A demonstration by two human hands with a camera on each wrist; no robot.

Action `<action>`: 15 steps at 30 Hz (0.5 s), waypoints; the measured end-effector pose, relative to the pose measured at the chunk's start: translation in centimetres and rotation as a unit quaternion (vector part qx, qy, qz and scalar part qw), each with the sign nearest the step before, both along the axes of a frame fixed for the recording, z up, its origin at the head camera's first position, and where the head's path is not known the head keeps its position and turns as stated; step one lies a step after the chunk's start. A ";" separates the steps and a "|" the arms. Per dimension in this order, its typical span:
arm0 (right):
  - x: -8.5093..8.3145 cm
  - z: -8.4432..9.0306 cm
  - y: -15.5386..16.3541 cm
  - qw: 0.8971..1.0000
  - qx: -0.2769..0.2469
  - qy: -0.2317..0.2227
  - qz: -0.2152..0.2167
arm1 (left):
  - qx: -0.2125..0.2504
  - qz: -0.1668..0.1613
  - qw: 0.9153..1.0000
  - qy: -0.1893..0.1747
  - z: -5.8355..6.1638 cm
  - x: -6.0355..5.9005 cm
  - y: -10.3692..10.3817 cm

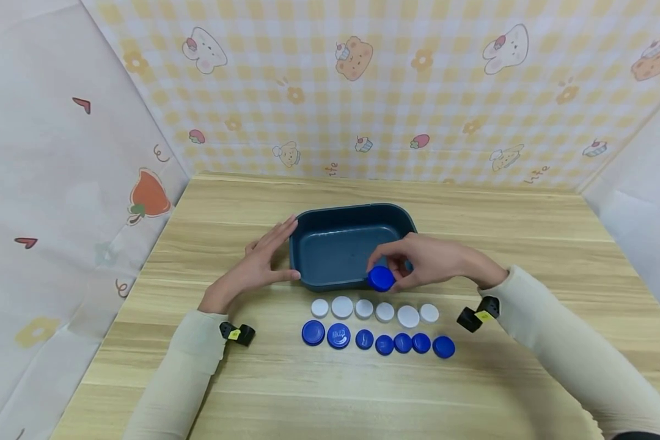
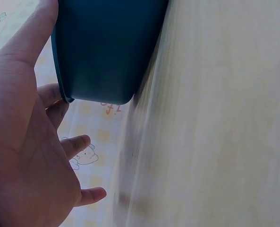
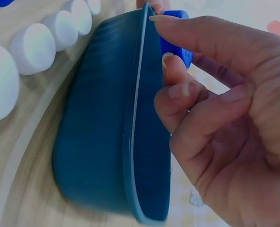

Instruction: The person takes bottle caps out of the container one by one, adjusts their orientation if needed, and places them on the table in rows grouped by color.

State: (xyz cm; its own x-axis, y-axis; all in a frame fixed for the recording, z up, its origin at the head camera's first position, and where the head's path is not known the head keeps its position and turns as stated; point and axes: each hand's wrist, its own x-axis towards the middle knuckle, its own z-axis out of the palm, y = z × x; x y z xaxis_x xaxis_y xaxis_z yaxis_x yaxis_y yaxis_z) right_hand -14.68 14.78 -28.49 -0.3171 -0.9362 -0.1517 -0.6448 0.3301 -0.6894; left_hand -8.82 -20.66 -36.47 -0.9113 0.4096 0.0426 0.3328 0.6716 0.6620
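Note:
My right hand (image 1: 426, 260) pinches a blue plastic bottle cap (image 1: 382, 278) between thumb and fingers, over the near right rim of a dark teal basin (image 1: 335, 252). In the right wrist view the held cap (image 3: 176, 40) shows partly behind the fingers, higher than the basin's wall (image 3: 99, 118). My left hand (image 1: 255, 263) lies along the basin's left end, fingers and thumb spread and extended, touching the rim. From the left wrist it appears beside the basin's outer wall (image 2: 106, 52). No caps show on the visible part of the basin's floor.
In front of the basin stands a row of several white caps (image 1: 342, 307). Nearer to me runs a row of several blue caps (image 1: 338, 335). All rest on the wood-patterned table (image 1: 242, 391). A yellow checked cloth (image 1: 308, 116) hangs behind the table.

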 end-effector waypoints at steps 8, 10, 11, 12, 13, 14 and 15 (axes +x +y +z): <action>1.5 -0.4 3.0 0.999 0.018 0.000 -0.030 | -0.002 0.004 1.000 -0.007 -0.3 0.3 0.1; 1.7 -0.6 3.9 0.999 0.013 -0.001 -0.033 | -0.001 0.003 1.000 -0.004 -0.3 0.2 0.1; 1.8 -0.7 4.5 0.999 0.010 -0.001 -0.033 | -0.002 0.003 1.000 -0.002 -0.3 0.1 0.1; 1.9 -0.8 5.0 0.999 0.010 -0.001 -0.036 | -0.001 0.003 1.000 -0.001 -0.2 0.0 0.0; 2.1 -0.9 5.6 0.999 0.009 -0.003 -0.039 | -0.002 0.002 1.000 0.001 -0.2 0.0 0.0; 2.3 -1.1 6.2 0.999 0.009 -0.003 -0.041 | -0.002 0.003 1.000 0.002 -0.2 -0.1 0.0; 2.5 -1.3 6.9 0.999 0.008 -0.002 -0.043 | -0.003 0.002 1.000 0.002 -0.1 -0.1 0.0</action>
State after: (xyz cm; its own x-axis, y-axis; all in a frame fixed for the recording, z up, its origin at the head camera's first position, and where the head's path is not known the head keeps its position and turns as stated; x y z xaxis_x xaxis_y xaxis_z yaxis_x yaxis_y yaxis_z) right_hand -12.17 21.67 -29.74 -0.3964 -0.9026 -0.1678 -0.6103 0.3956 -0.6863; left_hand -8.92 -20.70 -36.61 -0.9129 0.4058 0.0447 0.3328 0.6763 0.6571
